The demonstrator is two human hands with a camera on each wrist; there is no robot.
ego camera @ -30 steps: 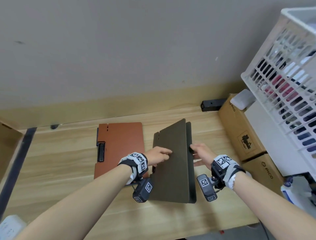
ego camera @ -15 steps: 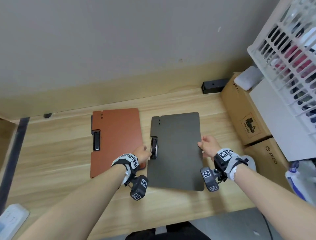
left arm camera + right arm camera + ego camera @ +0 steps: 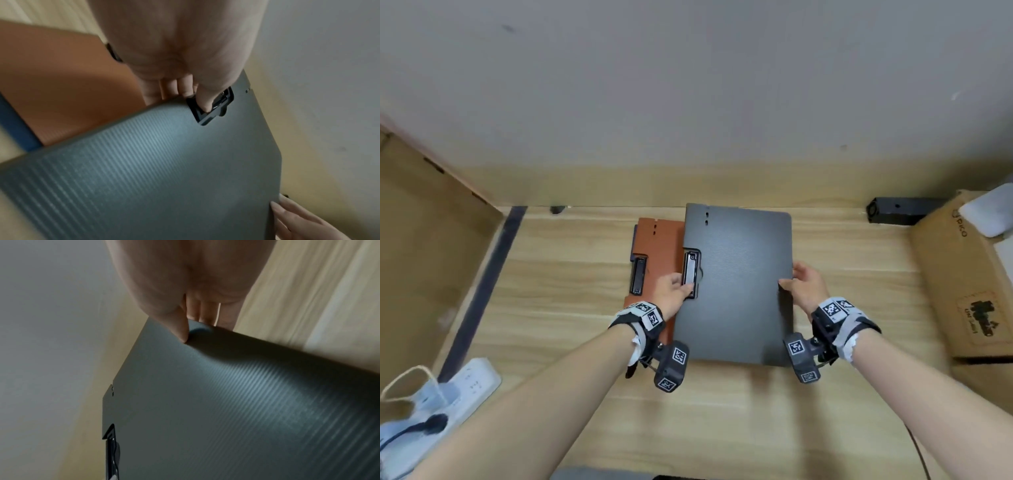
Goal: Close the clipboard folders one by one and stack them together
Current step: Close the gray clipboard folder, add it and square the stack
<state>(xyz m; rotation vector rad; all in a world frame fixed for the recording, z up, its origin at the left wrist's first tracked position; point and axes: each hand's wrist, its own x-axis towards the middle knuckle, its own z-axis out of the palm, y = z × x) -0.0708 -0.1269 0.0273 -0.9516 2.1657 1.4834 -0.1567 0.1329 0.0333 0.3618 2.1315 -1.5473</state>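
Note:
A closed dark grey clipboard folder [image 3: 736, 284] [image 3: 164, 170] [image 3: 236, 410] is held above the wooden desk [image 3: 722, 411], overlapping the right part of a closed orange-brown folder [image 3: 657, 246] [image 3: 61, 91]. My left hand [image 3: 674, 291] [image 3: 185, 91] grips the grey folder's left edge, thumb on its black clip [image 3: 690, 274] [image 3: 211, 105], fingers underneath. My right hand [image 3: 804, 284] [image 3: 197, 316] pinches the right edge, thumb on top, fingers below. The orange folder's own clip [image 3: 638, 275] shows at its left edge.
Cardboard boxes [image 3: 969, 281] stand along the right side of the desk, with a small black box [image 3: 900, 210] against the wall. A white power strip [image 3: 458, 394] lies at the front left. A brown cardboard panel [image 3: 421, 240] borders the left.
The grey folder's cover came down shut. Both hands then took its edges and moved it left, so it now overlaps the orange folder.

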